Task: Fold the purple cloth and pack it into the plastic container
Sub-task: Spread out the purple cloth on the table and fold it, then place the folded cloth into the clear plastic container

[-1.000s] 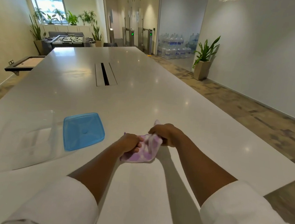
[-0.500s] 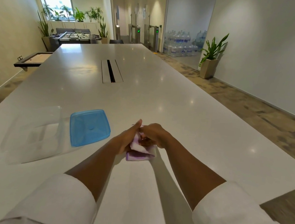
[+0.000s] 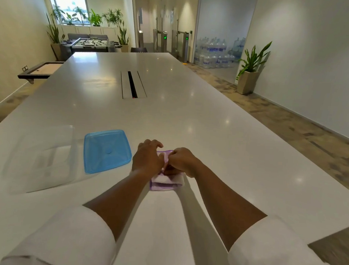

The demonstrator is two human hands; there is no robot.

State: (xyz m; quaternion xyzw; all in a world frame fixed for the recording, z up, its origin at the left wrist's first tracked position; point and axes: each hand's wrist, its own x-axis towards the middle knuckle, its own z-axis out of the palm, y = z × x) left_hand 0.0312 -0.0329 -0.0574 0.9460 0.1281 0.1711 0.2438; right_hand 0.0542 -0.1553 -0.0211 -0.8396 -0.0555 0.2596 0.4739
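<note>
The purple and white cloth [image 3: 166,183] lies on the white table as a small folded bundle, mostly hidden under both hands. My left hand [image 3: 147,158] presses on its left part with fingers spread over it. My right hand [image 3: 181,161] pinches the cloth's top layer near its far edge. The clear plastic container [image 3: 40,159] stands open to the left. Its blue lid [image 3: 107,151] lies flat between the container and my left hand.
The long white table [image 3: 191,121] has a cable slot [image 3: 132,85] farther up its middle. Its right edge runs close to my right arm, with floor beyond. A potted plant [image 3: 250,71] and stacked water bottles [image 3: 215,54] stand far off.
The cloth went from a loose bunch held above the table to a compact folded bundle pressed onto it. Both hands have come down on top of it.
</note>
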